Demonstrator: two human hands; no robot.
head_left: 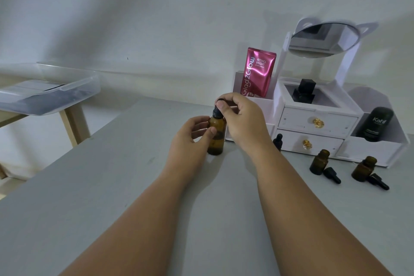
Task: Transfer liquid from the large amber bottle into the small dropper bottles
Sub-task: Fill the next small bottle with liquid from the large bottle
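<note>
Since the large amber bottle (216,139) is standing upright on the worktop (134,186), its long axis runs straight up and down, and imo that's what the next move hangs on. The black dropper cap (216,112) sits on the neck at the top of that axis. The right hand (242,119) comes at it from above and from the right, with its fingers (224,105) curled and pinched round the cap. So the cap is right under those fingertips and the bottle body runs straight down below them.

The left hand (190,139) is lower, on the left side, gripping the amber body to steady it, with the thumb across the front. Both hands are on the bottle, but only the right is on the part that has to come out. My guess is the pull needs to go straight up along the axis so the pipette clears the neck without tipping anything. I can't tell if the cap is already unscrewed, and I can't really read the liquid level either.

Well off to the right of the right-hand fingers and nearer the camera, a small dropper bottle (319,162) stands open with its loose dropper (332,175) lying just beside it. A second small dropper bottle (363,169) stands further right with a second loose dropper (378,181). A capped third one (278,141) stands just past the right wrist, by the white drawer organiser (313,123).
</note>
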